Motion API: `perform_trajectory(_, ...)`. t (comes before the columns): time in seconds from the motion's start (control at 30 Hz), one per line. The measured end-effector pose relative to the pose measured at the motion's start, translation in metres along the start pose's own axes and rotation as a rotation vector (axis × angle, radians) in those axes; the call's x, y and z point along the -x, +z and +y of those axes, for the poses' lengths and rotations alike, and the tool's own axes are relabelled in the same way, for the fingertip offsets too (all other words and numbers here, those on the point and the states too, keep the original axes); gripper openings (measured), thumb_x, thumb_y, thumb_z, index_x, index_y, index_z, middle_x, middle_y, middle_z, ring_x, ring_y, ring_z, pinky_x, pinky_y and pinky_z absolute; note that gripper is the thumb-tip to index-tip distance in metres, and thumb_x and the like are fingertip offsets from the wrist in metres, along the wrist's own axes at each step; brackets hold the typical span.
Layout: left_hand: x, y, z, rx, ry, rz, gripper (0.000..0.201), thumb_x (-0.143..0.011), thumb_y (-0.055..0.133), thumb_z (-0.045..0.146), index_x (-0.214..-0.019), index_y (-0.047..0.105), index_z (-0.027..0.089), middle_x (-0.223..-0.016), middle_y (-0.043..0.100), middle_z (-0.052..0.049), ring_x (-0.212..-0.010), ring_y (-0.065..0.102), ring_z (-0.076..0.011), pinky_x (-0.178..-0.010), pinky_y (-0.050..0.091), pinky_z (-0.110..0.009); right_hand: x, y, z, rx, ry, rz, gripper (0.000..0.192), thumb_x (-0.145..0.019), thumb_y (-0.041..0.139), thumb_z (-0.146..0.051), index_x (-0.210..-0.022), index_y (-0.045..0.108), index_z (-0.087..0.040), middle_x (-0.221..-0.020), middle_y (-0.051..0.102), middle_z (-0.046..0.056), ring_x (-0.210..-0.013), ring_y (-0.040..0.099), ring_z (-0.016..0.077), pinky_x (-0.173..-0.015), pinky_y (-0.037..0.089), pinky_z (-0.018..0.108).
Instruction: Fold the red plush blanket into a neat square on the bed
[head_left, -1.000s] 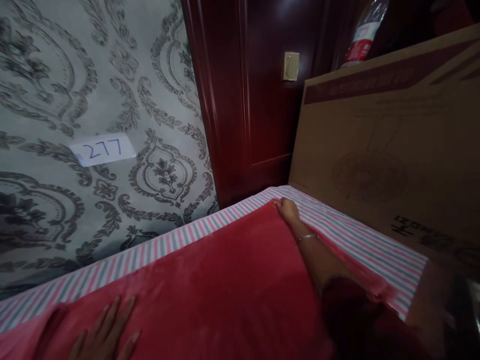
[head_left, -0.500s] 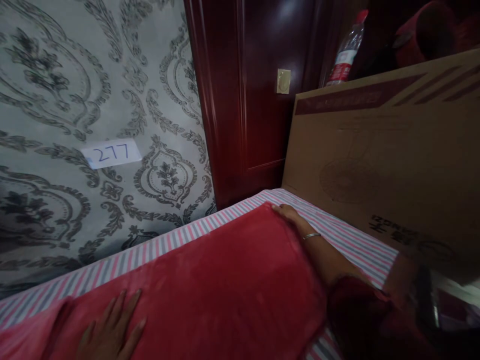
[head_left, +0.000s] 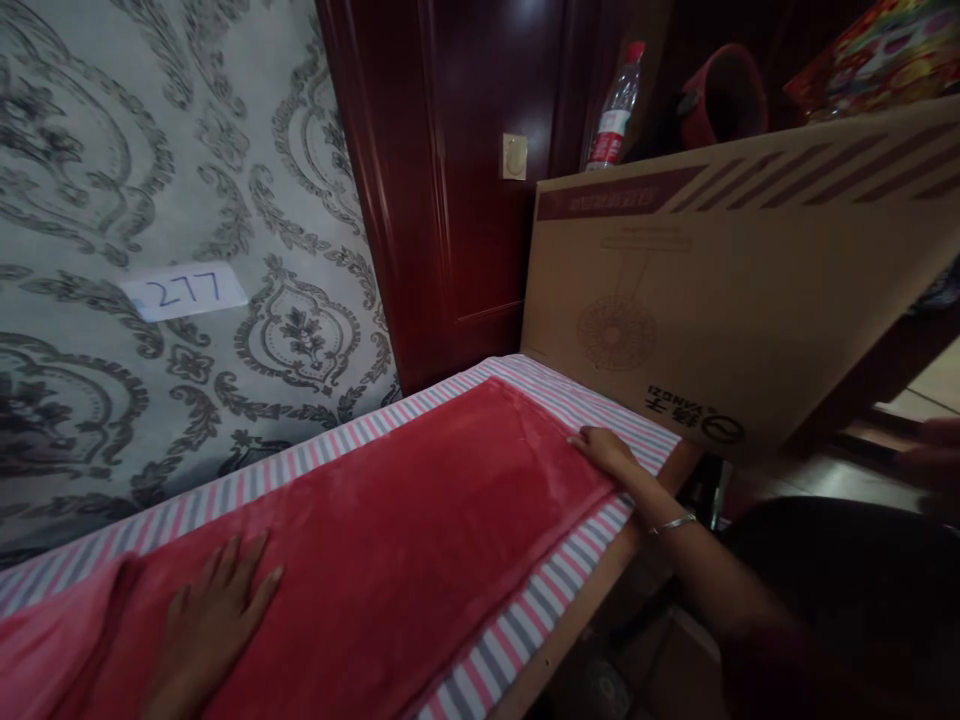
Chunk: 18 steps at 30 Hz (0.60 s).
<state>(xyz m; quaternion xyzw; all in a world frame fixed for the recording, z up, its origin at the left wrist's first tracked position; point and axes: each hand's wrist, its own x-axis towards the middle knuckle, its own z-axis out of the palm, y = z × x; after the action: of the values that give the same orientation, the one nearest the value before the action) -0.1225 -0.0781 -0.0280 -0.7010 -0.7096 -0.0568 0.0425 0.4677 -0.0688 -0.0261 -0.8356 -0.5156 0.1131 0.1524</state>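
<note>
A red velvety cloth (head_left: 390, 490) lies spread flat and smooth along a striped sheet (head_left: 547, 590). My left hand (head_left: 214, 615) rests palm down on its near left part, fingers stretched out. Beside that hand, a darker fold crosses the cloth, and a lighter pink part lies further left. At the right end, my right hand (head_left: 604, 448) has its fingers curled at the cloth's edge, closed on it. A thin bracelet circles the right wrist. The fingertips of that hand are partly hidden.
A large cardboard box (head_left: 720, 300) stands beyond the right end, with a bottle (head_left: 613, 115) behind its upper left edge. A patterned wall (head_left: 165, 400) borders the far side, next to a dark red door panel (head_left: 480, 230). A wooden edge (head_left: 570, 610) runs along the near side.
My right hand has moved from the far right corner of the cloth nearer along its right edge. My left hand stays flat on the cloth. The view has turned right.
</note>
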Motion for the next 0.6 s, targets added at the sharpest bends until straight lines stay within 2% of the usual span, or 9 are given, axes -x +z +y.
perform_trajectory(0.1, 0.003, -0.004, 0.005, 0.067, 0.014, 0.02, 0.068, -0.097, 0.016, 0.048, -0.155, 0.034, 0.016, -0.164, 0.028, -0.017, -0.15, 0.026, -0.0346, -0.113, 0.029, -0.061, 0.012, 0.001, 0.001, 0.063, 0.014, 0.053, 0.034, -0.098, 0.051, -0.046, -0.108, 0.069, -0.018, -0.116, 0.071, 0.016, -0.107, 0.065, 0.0267, -0.083, 0.045, 0.03)
perform_trajectory(0.23, 0.006, -0.012, 0.014, 0.122, 0.01, 0.046, 0.067, -0.098, 0.016, 0.047, -0.155, 0.034, 0.015, -0.163, 0.029, -0.018, -0.148, 0.03, -0.0342, -0.113, 0.029, -0.063, 0.031, -0.006, -0.012, 0.128, 0.033, 0.109, 0.037, -0.099, 0.048, -0.043, -0.117, 0.065, -0.016, -0.118, 0.069, 0.019, -0.112, 0.064, 0.0292, -0.089, 0.046, 0.036)
perform_trajectory(0.33, 0.013, -0.025, 0.023, 0.104, 0.013, 0.016, 0.063, -0.099, 0.021, 0.042, -0.15, 0.043, 0.013, -0.159, 0.037, -0.018, -0.148, 0.031, -0.0323, -0.116, 0.027, -0.058, 0.054, -0.004, -0.027, 0.165, -0.049, 0.177, 0.047, -0.098, 0.045, -0.039, -0.137, 0.052, -0.013, -0.139, 0.056, 0.023, -0.131, 0.05, 0.0344, -0.101, 0.042, 0.046)
perform_trajectory(0.4, 0.025, -0.037, 0.03, 0.081, 0.034, -0.034, 0.058, -0.098, 0.028, 0.039, -0.145, 0.05, 0.013, -0.157, 0.041, -0.018, -0.148, 0.032, -0.0312, -0.118, 0.025, -0.055, 0.071, 0.01, -0.034, 0.196, -0.228, 0.249, 0.056, -0.097, 0.043, -0.042, -0.147, 0.042, -0.016, -0.155, 0.041, 0.02, -0.143, 0.035, 0.0346, -0.11, 0.034, 0.053)
perform_trajectory(0.43, 0.034, -0.042, 0.034, 0.073, 0.031, -0.07, 0.056, -0.098, 0.032, 0.039, -0.145, 0.051, 0.015, -0.157, 0.041, -0.017, -0.149, 0.031, -0.0318, -0.119, 0.02, -0.058, 0.078, 0.02, -0.035, 0.21, -0.318, 0.273, 0.059, -0.096, 0.041, -0.043, -0.15, 0.04, -0.019, -0.158, 0.037, 0.017, -0.145, 0.031, 0.0346, -0.112, 0.031, 0.055)
perform_trajectory(0.53, 0.066, -0.051, 0.051, 0.109, 0.13, -0.19, 0.06, -0.096, 0.042, 0.043, -0.151, 0.042, 0.019, -0.162, 0.031, -0.016, -0.152, 0.022, -0.0334, -0.12, 0.017, -0.059, 0.091, 0.061, -0.027, 0.207, -0.489, 0.211, 0.062, -0.091, 0.039, -0.047, -0.15, 0.042, -0.028, -0.159, 0.039, 0.009, -0.147, 0.03, 0.0333, -0.112, 0.031, 0.058)
perform_trajectory(0.6, 0.087, -0.049, 0.063, 0.16, 0.21, -0.254, 0.065, -0.095, 0.045, 0.048, -0.154, 0.038, 0.021, -0.164, 0.024, -0.016, -0.153, 0.017, -0.0352, -0.12, 0.017, -0.061, 0.09, 0.087, -0.017, 0.195, -0.521, 0.174, 0.063, -0.087, 0.039, -0.051, -0.146, 0.047, -0.033, -0.155, 0.046, 0.008, -0.143, 0.037, 0.0346, -0.108, 0.036, 0.06)
